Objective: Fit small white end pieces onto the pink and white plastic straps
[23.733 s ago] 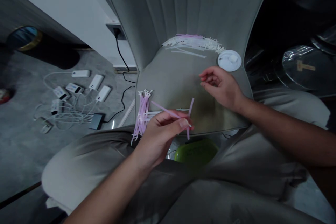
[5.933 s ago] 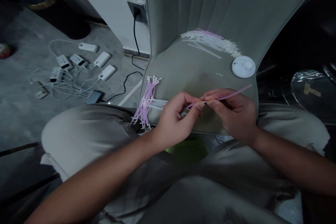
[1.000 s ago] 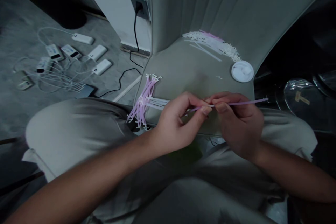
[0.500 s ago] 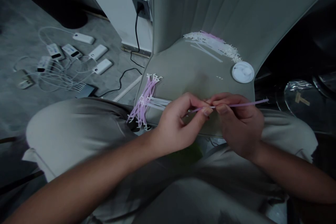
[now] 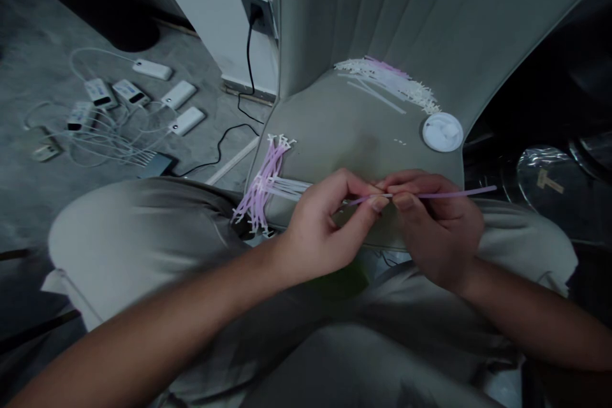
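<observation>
Over the front edge of a grey chair seat (image 5: 344, 134), both hands pinch one thin pink plastic strip (image 5: 454, 193). My left hand (image 5: 325, 223) is closed on its left end, thumb and forefinger pressed together. My right hand (image 5: 435, 223) is closed on the strip just beside it, and the free end sticks out to the right. A bundle of pink and white strips (image 5: 262, 182) lies on the seat's left edge, close to my left hand.
A heap of white and pink strips (image 5: 387, 80) lies at the back of the seat, with a round white lid (image 5: 442, 132) beside it. Power banks and cables (image 5: 124, 115) litter the grey floor at left. A wall socket (image 5: 255, 13) holds a black cord. Shiny foil shapes (image 5: 549, 185) lie right.
Since a second ago the strip's free end has dipped slightly and reaches a little further right. Both hands stay pinched together in the same place.
</observation>
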Motion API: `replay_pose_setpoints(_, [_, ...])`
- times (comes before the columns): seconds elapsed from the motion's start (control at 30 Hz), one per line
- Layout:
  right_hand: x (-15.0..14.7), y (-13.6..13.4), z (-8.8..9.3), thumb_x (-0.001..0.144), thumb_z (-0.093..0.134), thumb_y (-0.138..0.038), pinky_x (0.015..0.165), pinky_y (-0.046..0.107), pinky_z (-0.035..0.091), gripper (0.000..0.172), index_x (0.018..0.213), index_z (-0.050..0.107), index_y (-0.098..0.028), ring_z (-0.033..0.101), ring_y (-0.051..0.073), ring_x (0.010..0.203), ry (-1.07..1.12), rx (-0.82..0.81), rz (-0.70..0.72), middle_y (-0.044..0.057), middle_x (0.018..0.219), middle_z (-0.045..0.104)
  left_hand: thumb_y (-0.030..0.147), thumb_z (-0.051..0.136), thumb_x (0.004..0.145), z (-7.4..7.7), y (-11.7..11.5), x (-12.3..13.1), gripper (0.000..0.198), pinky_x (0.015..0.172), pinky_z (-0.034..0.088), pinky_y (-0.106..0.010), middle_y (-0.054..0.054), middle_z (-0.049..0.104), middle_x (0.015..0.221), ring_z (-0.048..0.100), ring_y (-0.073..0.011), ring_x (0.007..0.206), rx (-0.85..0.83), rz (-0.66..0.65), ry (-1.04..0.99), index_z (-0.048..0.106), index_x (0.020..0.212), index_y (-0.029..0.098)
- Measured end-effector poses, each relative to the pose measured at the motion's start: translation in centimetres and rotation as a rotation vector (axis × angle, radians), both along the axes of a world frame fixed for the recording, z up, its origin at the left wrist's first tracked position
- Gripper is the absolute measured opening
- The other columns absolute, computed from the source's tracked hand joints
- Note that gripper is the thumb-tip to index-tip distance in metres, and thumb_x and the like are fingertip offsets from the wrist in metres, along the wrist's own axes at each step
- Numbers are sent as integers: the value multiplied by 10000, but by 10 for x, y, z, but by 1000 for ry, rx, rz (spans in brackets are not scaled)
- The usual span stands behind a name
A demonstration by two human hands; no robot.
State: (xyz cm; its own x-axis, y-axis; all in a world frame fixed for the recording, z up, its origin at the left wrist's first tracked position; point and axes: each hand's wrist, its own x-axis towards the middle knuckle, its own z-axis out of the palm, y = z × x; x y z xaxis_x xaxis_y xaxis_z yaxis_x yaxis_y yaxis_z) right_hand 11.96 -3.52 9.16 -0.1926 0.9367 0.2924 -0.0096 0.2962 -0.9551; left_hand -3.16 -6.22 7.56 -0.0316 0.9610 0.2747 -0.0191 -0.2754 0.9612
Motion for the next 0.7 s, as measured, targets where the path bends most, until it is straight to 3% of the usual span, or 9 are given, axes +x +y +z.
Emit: replay_pose_setpoints(0.7, [-3, -2, 4, 846, 646, -104, 782, 263, 583, 130, 838, 695, -224, 691, 112, 852, 24, -21, -54, -15, 863, 728, 196, 634, 861, 0, -1, 1, 57, 658, 540, -238, -53, 672, 854, 650, -133, 775, 6, -22, -44, 607, 900, 164])
